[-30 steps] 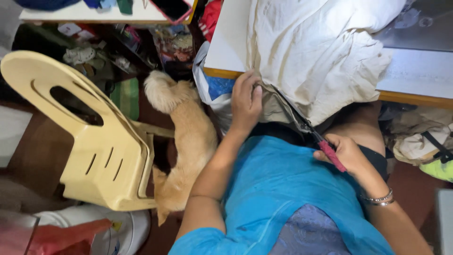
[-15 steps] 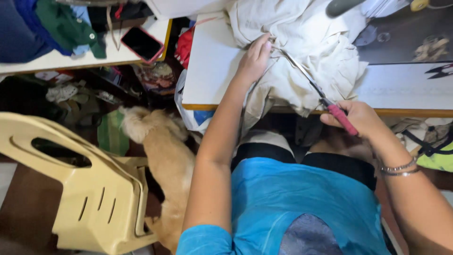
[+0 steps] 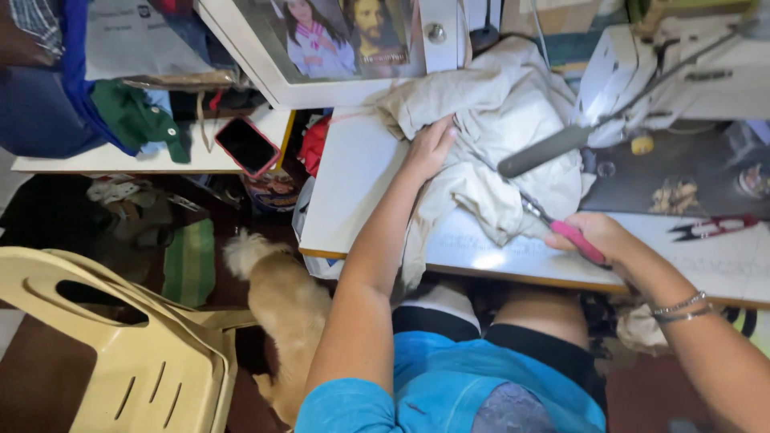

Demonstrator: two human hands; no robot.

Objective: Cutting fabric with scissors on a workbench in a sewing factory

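Right now the left hand (image 3: 429, 148) lies flat on the cream cloth (image 3: 489, 136) heaped on the white counter (image 3: 353, 200), fingers spread. Meanwhile the right hand (image 3: 597, 236) grips pink-handled scissors (image 3: 561, 228), fingers pressed around the handle, blades touching the cloth.

Cream cloth (image 3: 489, 152): pale beige fabric, heavily crumpled, heaped on the white table top in front of the sewing machine. Bulk of it bunched toward the far edge; one fold trails toward the near edge and hangs slightly over it. Surface creased all over, no flat stretch visible.

Pink-handled tool (image 3: 561, 227): slim, with a bright pink grip and a thin metal front end (blade or point too small to tell). Lies slanted, metal end pointing up-left, its tip meeting the near-right edge of the cloth heap. Grip end partly covered.
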